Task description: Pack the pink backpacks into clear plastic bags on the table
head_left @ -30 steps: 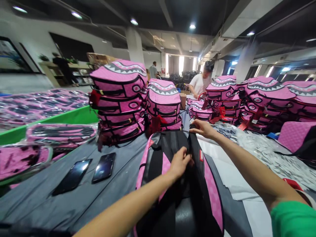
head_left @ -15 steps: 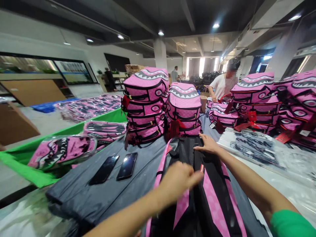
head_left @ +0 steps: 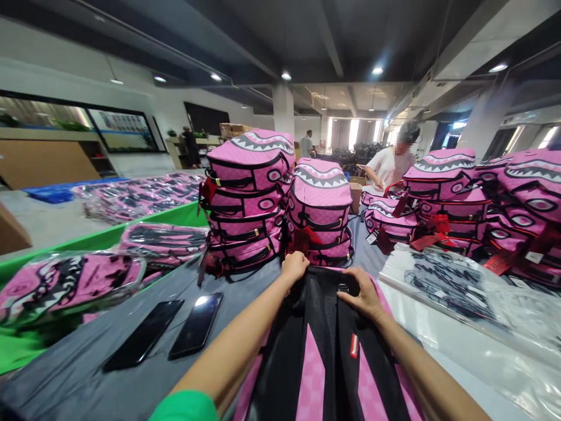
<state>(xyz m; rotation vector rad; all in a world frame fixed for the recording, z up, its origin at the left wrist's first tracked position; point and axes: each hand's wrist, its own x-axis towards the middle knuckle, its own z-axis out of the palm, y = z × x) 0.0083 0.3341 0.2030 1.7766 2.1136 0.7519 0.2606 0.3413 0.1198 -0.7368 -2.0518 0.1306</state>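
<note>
Nearest, lying back-up and lengthwise on the grey-covered table (head_left: 87,374): a pink-and-black backpack (head_left: 324,362), black shoulder straps running up toward its far end, a small red tag on the right strap. Both hands at that far, top end. Left hand (head_left: 294,266) curled over the top left corner, fingers folded down and out of sight behind the edge, apparently gripping the fabric. Right hand (head_left: 362,297) laid on the top right, thumb and fingers closing round a black buckle or strap piece; exactly what is pinched cannot be told.

Likely light and soft in the hand: padded fabric, limp when empty, prone to sag or fold if lifted by one corner. Glossy black panels probably a little slippery. Best hold judged to be the top edge with both hands, or the carry loop, rather than the loose straps.

Just left of the backpack, two dark phones (head_left: 173,333) side by side, screens up. Further left, flat pink bags in clear plastic wrap (head_left: 65,283) beside a green edge. To the right, a heap of clear plastic sleeves (head_left: 456,286).

Just beyond the hands, two stacks of pink shark-mouth backpacks (head_left: 280,202), touching or nearly touching the near backpack's top. More stacks (head_left: 473,199) on the right. Behind them, a person in a white shirt (head_left: 388,164) bent over the table; other figures far back, too small to tell.
</note>
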